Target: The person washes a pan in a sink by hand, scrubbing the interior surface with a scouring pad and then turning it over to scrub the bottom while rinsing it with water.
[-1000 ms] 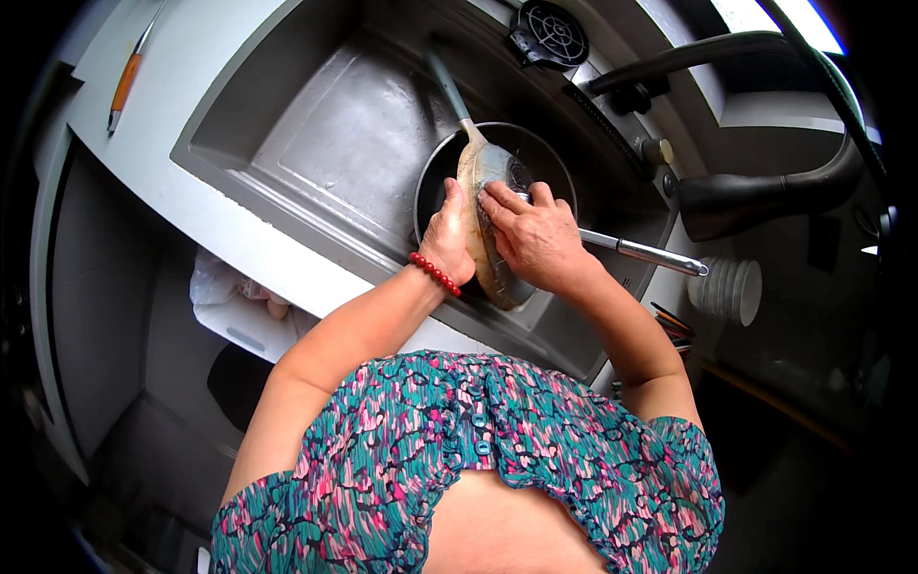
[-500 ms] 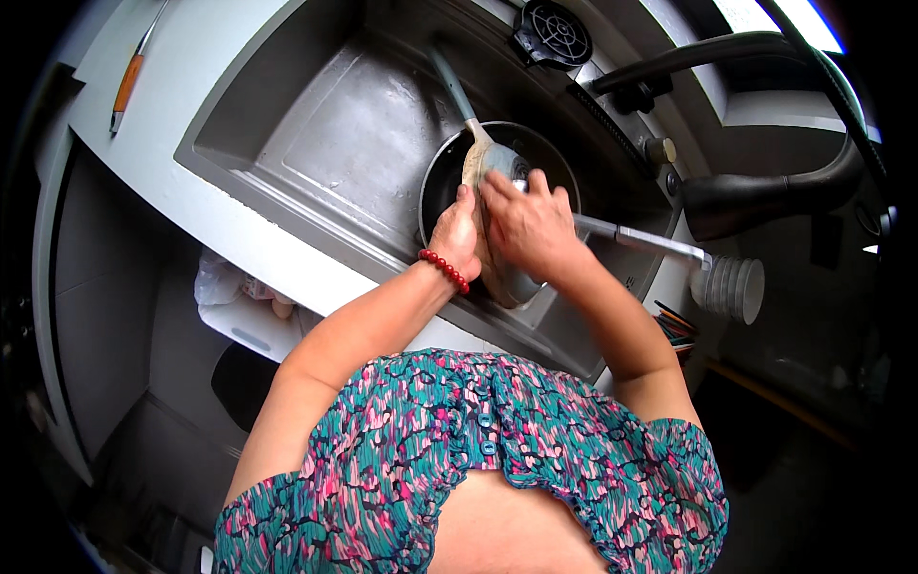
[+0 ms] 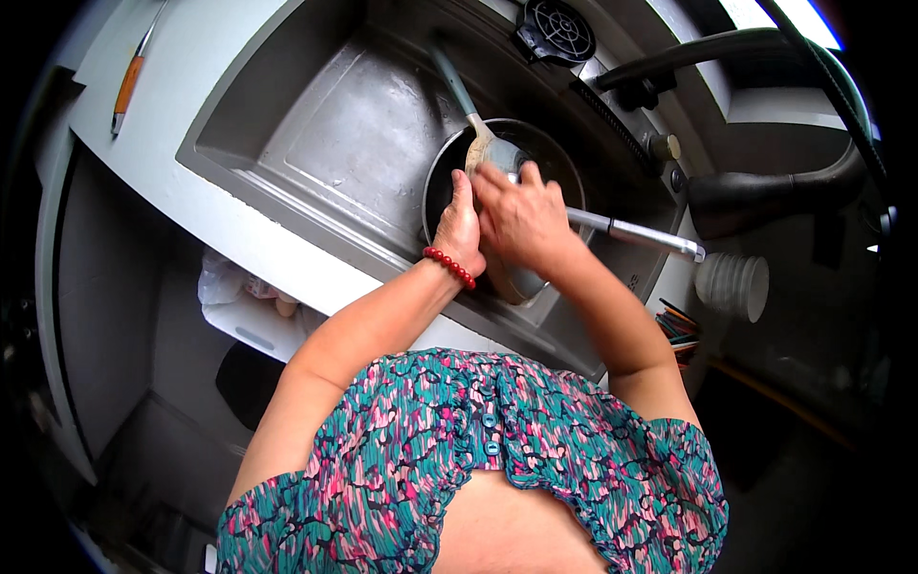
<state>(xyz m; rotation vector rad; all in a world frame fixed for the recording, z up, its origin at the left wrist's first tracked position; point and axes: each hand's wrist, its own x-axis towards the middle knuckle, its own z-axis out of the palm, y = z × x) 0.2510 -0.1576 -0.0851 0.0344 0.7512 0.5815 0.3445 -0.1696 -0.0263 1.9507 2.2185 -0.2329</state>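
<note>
A frying pan with a grey-green handle (image 3: 453,84) is tipped on edge, showing its beige side and grey metal base (image 3: 500,155). My left hand (image 3: 460,232) grips its near edge, thumb up and the other fingers mostly hidden. Across the base lies my right hand (image 3: 521,218), fingers bent and pressed down; whatever is beneath them cannot be made out. Under this pan, a larger dark pan (image 3: 564,172) rests in the grey sink (image 3: 335,134), its silver handle (image 3: 655,239) reaching over the right rim.
A black faucet (image 3: 765,201) arches in from the right. Stacked clear cups (image 3: 732,285) stand beyond the sink's right edge. On the left counter lies an orange-handled tool (image 3: 126,94). A black round drain piece (image 3: 555,32) sits behind the basin, and a white bin (image 3: 251,320) is below the counter.
My right hand has slid slightly left and down over the pan's base, closer to my left hand. The left hand keeps its hold, and the pan has shifted only a little.
</note>
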